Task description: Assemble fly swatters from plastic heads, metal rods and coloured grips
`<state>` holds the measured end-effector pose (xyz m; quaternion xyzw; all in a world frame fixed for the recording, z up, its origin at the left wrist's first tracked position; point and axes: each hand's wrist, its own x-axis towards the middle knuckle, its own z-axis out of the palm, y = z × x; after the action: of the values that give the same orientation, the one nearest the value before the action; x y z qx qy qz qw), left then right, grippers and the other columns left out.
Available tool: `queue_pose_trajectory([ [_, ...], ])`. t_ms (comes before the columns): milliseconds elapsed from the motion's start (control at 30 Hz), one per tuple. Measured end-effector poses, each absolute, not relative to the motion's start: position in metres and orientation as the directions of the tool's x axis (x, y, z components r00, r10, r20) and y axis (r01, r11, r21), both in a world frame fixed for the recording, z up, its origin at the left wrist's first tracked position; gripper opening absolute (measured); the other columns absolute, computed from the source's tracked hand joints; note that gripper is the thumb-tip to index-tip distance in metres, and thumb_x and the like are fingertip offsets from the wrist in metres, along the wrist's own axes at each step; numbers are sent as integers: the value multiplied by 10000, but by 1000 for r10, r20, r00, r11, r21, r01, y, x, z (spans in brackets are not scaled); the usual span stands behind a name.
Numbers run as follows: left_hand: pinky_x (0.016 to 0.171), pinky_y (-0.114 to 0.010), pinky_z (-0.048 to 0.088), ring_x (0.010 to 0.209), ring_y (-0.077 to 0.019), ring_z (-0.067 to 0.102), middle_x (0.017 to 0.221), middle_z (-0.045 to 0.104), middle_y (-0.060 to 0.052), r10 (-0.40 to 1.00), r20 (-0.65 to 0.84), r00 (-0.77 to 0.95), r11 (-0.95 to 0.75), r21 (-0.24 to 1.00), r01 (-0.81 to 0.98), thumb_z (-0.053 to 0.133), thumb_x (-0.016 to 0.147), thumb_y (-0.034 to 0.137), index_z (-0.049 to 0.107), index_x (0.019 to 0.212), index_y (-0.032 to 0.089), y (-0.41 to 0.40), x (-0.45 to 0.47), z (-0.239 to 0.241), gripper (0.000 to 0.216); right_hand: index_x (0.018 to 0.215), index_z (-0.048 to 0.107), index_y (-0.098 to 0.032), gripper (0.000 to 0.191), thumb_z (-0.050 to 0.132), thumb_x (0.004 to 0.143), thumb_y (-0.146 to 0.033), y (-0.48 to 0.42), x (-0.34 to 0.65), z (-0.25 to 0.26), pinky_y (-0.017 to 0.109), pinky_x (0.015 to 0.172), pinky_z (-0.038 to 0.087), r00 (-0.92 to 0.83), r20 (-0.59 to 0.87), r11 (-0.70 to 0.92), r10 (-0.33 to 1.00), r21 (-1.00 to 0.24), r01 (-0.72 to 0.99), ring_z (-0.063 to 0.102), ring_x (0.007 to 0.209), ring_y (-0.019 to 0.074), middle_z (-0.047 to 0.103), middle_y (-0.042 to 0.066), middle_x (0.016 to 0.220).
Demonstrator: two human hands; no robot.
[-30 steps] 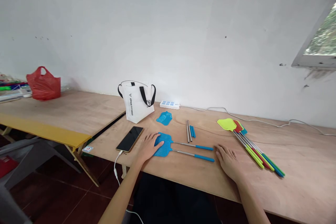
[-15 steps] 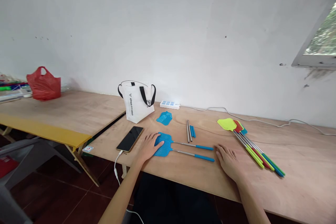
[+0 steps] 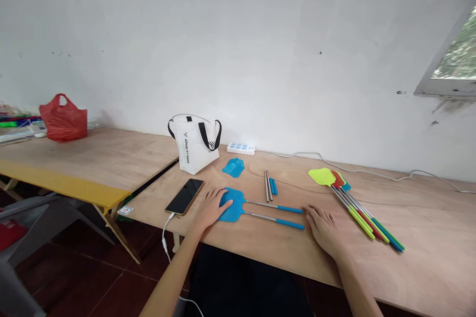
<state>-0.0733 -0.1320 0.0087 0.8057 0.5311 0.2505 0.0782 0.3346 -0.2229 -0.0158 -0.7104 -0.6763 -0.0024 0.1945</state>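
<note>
Two blue fly swatters (image 3: 232,211) lie side by side on the wooden table, their metal shafts and blue grips pointing right. My left hand (image 3: 212,206) rests with fingers spread at the left edge of their mesh heads, the thumb lying on one head. Flat on the tabletop, my right hand (image 3: 323,225) is open just right of the grip ends and holds nothing. Behind the swatters are loose metal tubes (image 3: 268,186), short blue handle sleeves (image 3: 273,186) and separate blue swatter heads (image 3: 233,167). A fan of assembled swatters (image 3: 355,203) in several colours lies right of my right hand.
A phone (image 3: 185,196) on a white charging cable (image 3: 164,237) lies left of my left hand. Behind it stand a white bag (image 3: 197,146) with black handles and a power strip (image 3: 241,148). A red plastic bag (image 3: 64,121) sits on the neighbouring table (image 3: 111,158).
</note>
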Motion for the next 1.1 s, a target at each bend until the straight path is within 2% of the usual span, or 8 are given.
queue_pose_trajectory([
  [100, 1142, -498, 337, 1346, -307, 487, 1458, 545, -74, 896, 318, 309, -421, 392, 818, 430, 1000, 593, 548, 1364, 271, -131, -73, 7, 500, 1358, 555, -267, 506, 216, 1031, -451, -224, 329, -5, 542, 1168, 330, 75, 292, 54, 953, -409, 911, 503, 1354, 265, 586, 83, 1418],
  [233, 1143, -491, 338, 1342, -302, 489, 1454, 546, -71, 893, 326, 312, -428, 398, 811, 425, 1002, 597, 545, 1364, 275, -131, -73, 8, 499, 1383, 549, -285, 506, 322, 1016, -548, -227, 315, 9, 429, 1169, 380, -66, 329, 245, 942, -540, 805, 480, 1380, 230, 548, 64, 1463],
  [367, 1142, -495, 340, 1329, -312, 498, 1447, 551, -68, 901, 309, 303, -413, 403, 817, 435, 999, 592, 556, 1352, 273, -134, -73, 12, 491, 1248, 668, -329, 425, 494, 955, -583, -232, 306, 15, 475, 1179, 360, -230, 225, 314, 947, -493, 811, 473, 1376, 265, 547, 25, 1462],
  [467, 1143, -497, 336, 1330, -310, 495, 1443, 555, -69, 897, 317, 309, -423, 407, 810, 437, 1001, 586, 555, 1353, 271, -135, -72, 13, 488, 1153, 717, -332, 352, 521, 954, -546, -233, 306, 18, 486, 1158, 383, -238, 203, 310, 950, -504, 806, 528, 1313, 272, 601, 26, 1396],
  [600, 1135, -483, 342, 1312, -297, 505, 1425, 569, -65, 893, 321, 314, -433, 428, 793, 415, 1013, 586, 572, 1330, 266, -135, -72, 13, 477, 1031, 745, -305, 306, 520, 957, -499, -231, 308, 17, 501, 1102, 431, -224, 252, 329, 942, -545, 771, 601, 1201, 282, 675, 50, 1267],
  [733, 1108, -464, 367, 1276, -279, 535, 1370, 602, -69, 881, 343, 324, -457, 449, 768, 395, 1029, 554, 603, 1268, 262, -134, -72, 14, 431, 1016, 742, -303, 287, 521, 958, -476, -229, 309, 12, 491, 1055, 465, -216, 291, 350, 932, -569, 744, 632, 1139, 272, 702, 53, 1189],
  [967, 1073, -463, 402, 1245, -292, 554, 1316, 603, -82, 885, 348, 308, -448, 465, 763, 447, 1012, 544, 594, 1278, 263, -137, -72, 18, 415, 1020, 715, -298, 241, 518, 951, -418, -229, 309, 10, 494, 1036, 476, -206, 329, 366, 922, -559, 744, 628, 1139, 263, 695, 54, 1197],
  [1100, 1080, -453, 401, 1221, -277, 562, 1286, 607, -74, 881, 352, 317, -460, 477, 749, 379, 1036, 538, 621, 1246, 270, -138, -72, 18, 418, 1112, 682, -280, 281, 476, 960, -395, -231, 308, 12, 484, 1034, 481, -170, 344, 347, 924, -561, 752, 637, 1125, 258, 702, 62, 1177],
])
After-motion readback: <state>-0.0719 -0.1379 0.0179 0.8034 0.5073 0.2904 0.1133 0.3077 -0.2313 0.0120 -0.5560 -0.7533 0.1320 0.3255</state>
